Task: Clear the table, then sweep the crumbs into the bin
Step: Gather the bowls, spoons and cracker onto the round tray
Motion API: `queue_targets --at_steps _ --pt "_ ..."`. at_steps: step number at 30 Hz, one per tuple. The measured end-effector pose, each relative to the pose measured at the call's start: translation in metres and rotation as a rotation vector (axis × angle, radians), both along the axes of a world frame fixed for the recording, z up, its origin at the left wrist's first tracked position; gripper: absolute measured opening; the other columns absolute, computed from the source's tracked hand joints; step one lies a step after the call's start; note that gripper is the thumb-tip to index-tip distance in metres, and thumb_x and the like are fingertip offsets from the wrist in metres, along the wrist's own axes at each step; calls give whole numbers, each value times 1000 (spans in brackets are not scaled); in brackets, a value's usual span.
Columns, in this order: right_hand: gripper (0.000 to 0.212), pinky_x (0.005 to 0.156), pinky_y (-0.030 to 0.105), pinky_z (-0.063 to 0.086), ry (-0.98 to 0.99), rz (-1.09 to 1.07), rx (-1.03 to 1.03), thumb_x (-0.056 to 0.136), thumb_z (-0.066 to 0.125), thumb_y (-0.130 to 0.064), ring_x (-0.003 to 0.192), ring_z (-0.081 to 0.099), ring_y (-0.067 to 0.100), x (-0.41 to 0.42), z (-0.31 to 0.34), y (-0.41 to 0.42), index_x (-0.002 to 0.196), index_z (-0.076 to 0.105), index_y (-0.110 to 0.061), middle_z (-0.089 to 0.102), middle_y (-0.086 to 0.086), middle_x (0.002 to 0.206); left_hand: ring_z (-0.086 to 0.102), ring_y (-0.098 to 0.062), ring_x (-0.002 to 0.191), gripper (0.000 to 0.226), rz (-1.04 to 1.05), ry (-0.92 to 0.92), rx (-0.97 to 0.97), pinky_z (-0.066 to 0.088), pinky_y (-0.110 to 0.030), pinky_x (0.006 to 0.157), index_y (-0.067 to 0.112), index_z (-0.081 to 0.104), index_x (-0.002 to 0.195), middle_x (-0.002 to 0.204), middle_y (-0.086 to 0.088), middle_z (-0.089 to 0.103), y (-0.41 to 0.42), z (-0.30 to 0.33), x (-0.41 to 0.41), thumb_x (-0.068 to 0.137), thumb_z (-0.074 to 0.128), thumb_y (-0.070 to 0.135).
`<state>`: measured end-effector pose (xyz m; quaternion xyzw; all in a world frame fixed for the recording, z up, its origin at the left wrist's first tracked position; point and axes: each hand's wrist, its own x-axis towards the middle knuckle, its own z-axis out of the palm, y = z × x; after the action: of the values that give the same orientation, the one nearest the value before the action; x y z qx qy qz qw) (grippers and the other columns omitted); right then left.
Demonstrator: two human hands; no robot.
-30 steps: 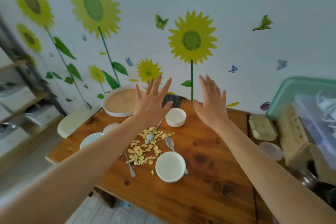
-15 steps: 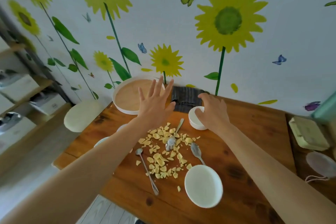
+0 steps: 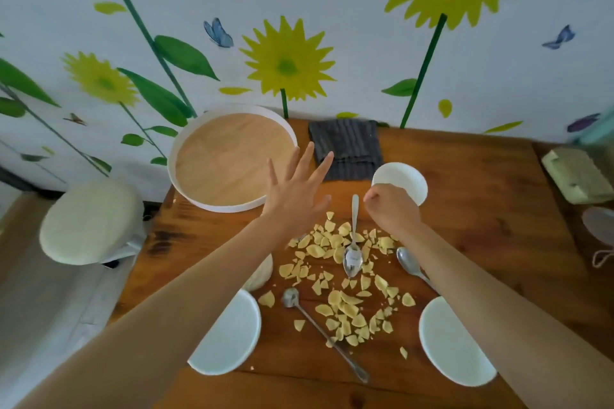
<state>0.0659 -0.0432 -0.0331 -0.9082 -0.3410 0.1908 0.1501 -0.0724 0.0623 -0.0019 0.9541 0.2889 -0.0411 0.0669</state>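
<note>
Head view: right hand [image 3: 393, 214] fingers curled on the small white bowl [image 3: 407, 180], contents hidden, left hand [image 3: 294, 192] fingers spread beside the bare round tray [image 3: 232, 158].

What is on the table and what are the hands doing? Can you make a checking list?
Surface: wooden table, scattered with crumbs.
Job's things: small bowl at the back; two white bowls near the front; three spoons; round tray.
Clutter: dark folded cloth at the wall.
Hands: left hand spread open beside the tray; right hand curled at the small bowl's rim.
Cables: nothing seen.
Surroundings: flower wall, round stool on the left.
</note>
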Motion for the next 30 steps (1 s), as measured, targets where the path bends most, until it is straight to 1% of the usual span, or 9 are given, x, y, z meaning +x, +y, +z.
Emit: queue_targets --at_steps 5,8,11,14,19,23,25,28,30 --pt "29 65 29 46 -2 6 -155 95 40 -16 81 61 22 -1 -34 14 102 67 -9 67 7 93 -17 -24 145 68 -43 47 -71 -8 -58 111 35 -12 147 157 -1 -17 7 -40 4 95 31 50" --pt "28 61 28 42 -12 -22 -247 97 42 -25 78 58 21 -5 -50 24 101 63 -7 60 6 83 -18 -24 145 69 -32 69 -98 -8 -59 111 36 -13 146 157 -1 -18 9 -57 5 95 30 50" --pt "29 63 28 43 -13 -91 -295 96 46 -31 93 64 24 -8 -62 32 107 60 -8 66 8 98 -19 -24 144 68 -32 105 -122 -8 -58 112 36 -16 145 157 -1 -20 9 -68 8 95 28 51" --pt "26 68 29 47 -20 -122 -304 96 46 -25 96 64 24 -10 -65 38 107 61 -7 68 9 102 -19 -24 144 70 -35 122 -144 -8 -58 112 36 -17 145 156 -1 -21 10 -73 12 95 29 51" --pt "24 62 25 40 -91 -60 -315 93 48 -28 90 64 21 -14 -65 42 99 63 -9 67 6 98 -21 -23 144 69 -36 129 -176 -11 -55 112 36 -16 145 156 0 -22 7 -73 26 94 28 52" --pt "26 67 27 48 -124 -22 -316 94 48 -30 92 66 21 -12 -64 45 101 64 -11 69 6 99 -20 -22 144 69 -38 134 -215 -10 -54 113 34 -14 146 156 1 -21 7 -69 38 94 28 53" --pt "24 68 27 50 -95 -16 -307 94 49 -29 91 66 21 -10 -63 43 100 64 -11 69 6 98 -19 -21 145 70 -23 129 -277 -7 -53 115 32 -11 147 157 2 -19 9 -68 43 95 32 48" --pt "27 64 26 45 -57 25 -296 95 46 -29 91 65 20 -7 -52 34 106 62 -10 68 5 97 -15 -19 145 68 -5 106 -349 -5 -49 116 30 -7 148 158 3 -14 12 -66 51 96 36 39" --pt "28 64 28 48 -36 32 -224 93 46 -29 86 65 21 -2 -35 23 106 61 -9 67 5 91 -9 -18 146 67 6 81 -385 0 -44 118 29 -1 149 159 3 -8 15 -62 59 96 39 34"
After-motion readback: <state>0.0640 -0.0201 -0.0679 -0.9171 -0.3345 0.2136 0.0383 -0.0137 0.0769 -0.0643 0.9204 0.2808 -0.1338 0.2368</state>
